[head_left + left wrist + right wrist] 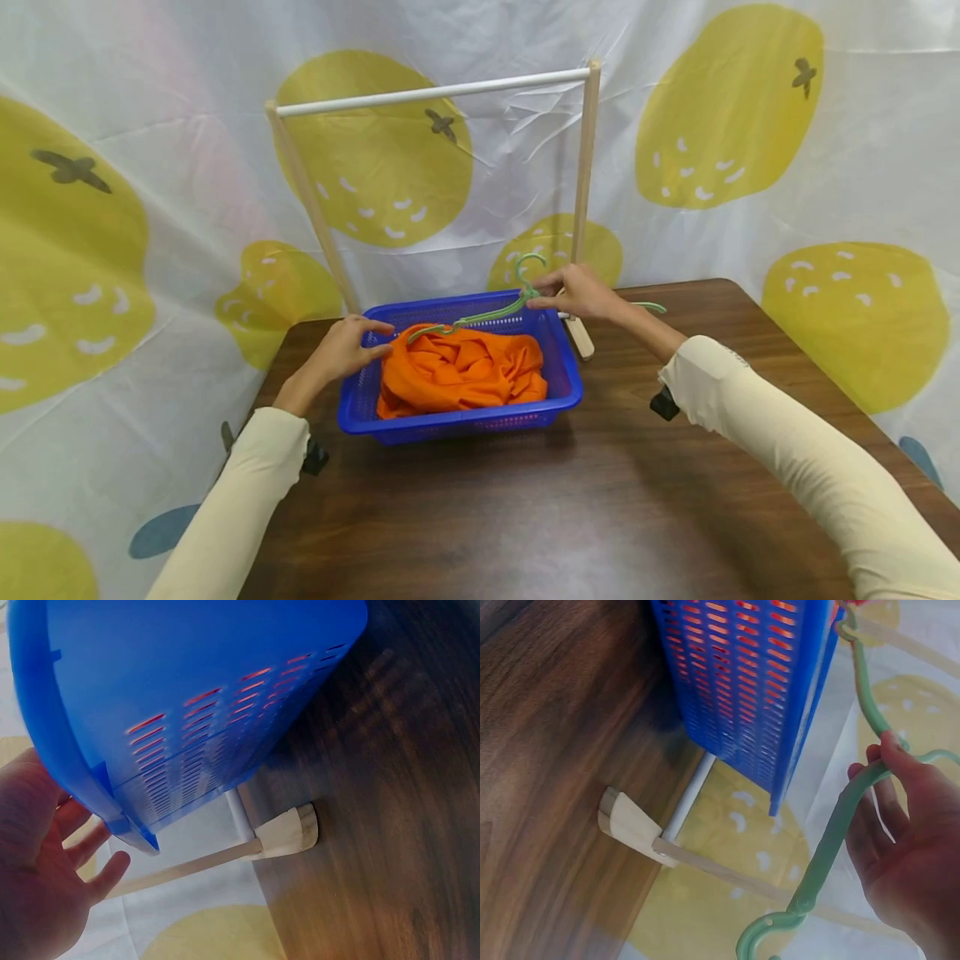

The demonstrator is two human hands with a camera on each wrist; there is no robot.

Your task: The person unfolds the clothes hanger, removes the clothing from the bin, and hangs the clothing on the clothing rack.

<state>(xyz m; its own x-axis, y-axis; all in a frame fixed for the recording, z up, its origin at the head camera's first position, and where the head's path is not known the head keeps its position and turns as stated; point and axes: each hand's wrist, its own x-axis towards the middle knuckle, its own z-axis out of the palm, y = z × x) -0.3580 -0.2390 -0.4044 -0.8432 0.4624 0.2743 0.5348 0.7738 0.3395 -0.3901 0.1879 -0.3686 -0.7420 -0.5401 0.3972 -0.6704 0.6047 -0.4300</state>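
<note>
My right hand [581, 292] pinches a green clothes hanger [829, 855] near the base of its hook, over the right rear part of a blue basket [465, 423]. One end of the hanger reaches over an orange cloth [465, 375] that lies bunched in the basket; the other sticks out past my right wrist. My left hand [347, 346] is at the basket's left rim, thumb and fingers spread apart, with nothing held between them. In the left wrist view its fingers [90, 844] are right beside the blue rim.
Behind the basket stands a rack with wooden posts [585, 167] and a white top bar [435, 93]. Its wooden foot [581, 337] rests on the brown table [525, 517], right of the basket. A fruit-print curtain [540, 33] hangs around the back and sides.
</note>
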